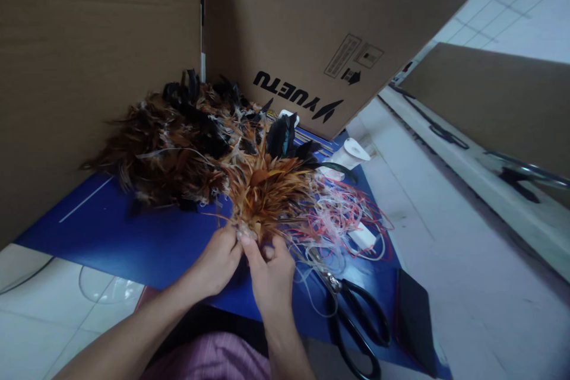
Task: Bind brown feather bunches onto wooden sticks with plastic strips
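Both hands meet at the base of a fan-shaped bundle of orange-brown feathers (267,193) over a blue mat (146,237). My left hand (218,261) pinches the quill ends from the left. My right hand (269,273) grips the same base from the right, thumb up against the quills. The feather tips spread away from me. A larger heap of brown and black feathers (173,136) lies behind the bundle. A tangle of red and white string (342,217) lies just right of my hands.
Black-handled scissors (356,314) lie at the right near edge of the mat, beside a dark flat object (414,320). A white cup-like spool (351,154) stands behind the string. Cardboard box walls (312,24) enclose the back and left. White tiled floor (445,249) spreads right.
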The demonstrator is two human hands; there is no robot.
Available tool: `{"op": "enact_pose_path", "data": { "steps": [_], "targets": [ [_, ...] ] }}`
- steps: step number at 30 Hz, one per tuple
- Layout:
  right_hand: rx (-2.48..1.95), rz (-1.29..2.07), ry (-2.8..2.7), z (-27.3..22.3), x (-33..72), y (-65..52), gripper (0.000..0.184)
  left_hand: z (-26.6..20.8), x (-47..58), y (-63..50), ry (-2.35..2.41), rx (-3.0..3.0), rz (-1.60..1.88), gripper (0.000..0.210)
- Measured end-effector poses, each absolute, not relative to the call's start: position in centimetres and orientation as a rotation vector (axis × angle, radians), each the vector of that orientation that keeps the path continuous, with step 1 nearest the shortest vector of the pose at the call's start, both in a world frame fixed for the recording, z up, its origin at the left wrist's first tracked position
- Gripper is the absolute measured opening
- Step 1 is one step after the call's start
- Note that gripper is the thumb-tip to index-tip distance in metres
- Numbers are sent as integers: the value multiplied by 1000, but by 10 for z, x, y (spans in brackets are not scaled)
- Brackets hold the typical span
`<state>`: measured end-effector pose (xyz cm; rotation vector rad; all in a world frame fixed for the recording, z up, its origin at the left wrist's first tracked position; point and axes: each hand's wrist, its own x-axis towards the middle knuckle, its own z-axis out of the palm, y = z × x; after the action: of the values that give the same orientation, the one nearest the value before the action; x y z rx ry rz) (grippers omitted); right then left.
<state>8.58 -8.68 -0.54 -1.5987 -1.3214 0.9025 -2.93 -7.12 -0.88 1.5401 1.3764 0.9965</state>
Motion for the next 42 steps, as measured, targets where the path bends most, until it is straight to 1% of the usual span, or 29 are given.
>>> {"op": "enact_pose_path", "data": {
  "steps": [8, 13, 18, 20, 23, 29, 36, 42],
  "targets": [
    [-1528, 957, -1477, -4, 89, -83, 26, -12, -27, -74, 1432, 1630, 1043, 20],
    [-1464, 1081, -1472, -1, 88, -84, 28, -15, -25, -75, 1383, 1701, 1026, 23],
    [-1240, 1298, -1385, 3, 90, -87, 26, -16, -25, -75, 1349, 1685, 1026, 22],
    [-1244, 1331, -1364, 4, 90, -88, 27, -16, -25, -75, 1342, 1698, 1032, 21],
    [-1380, 1238, -1387, 4, 89, -87, 31, -15, -22, -76, 1362, 1733, 1035, 17],
    [-1486, 1053, -1464, 7, 85, -87, 35, -11, -17, -79, 1341, 1860, 1030, 20],
    [-1503, 1005, -1466, 12, 84, -91, 38, -15, -13, -82, 1398, 1894, 1031, 19],
    [-1476, 970, -1479, 8, 85, -92, 42, -8, -10, -85, 1408, 1843, 930, 21]
  ]
}}
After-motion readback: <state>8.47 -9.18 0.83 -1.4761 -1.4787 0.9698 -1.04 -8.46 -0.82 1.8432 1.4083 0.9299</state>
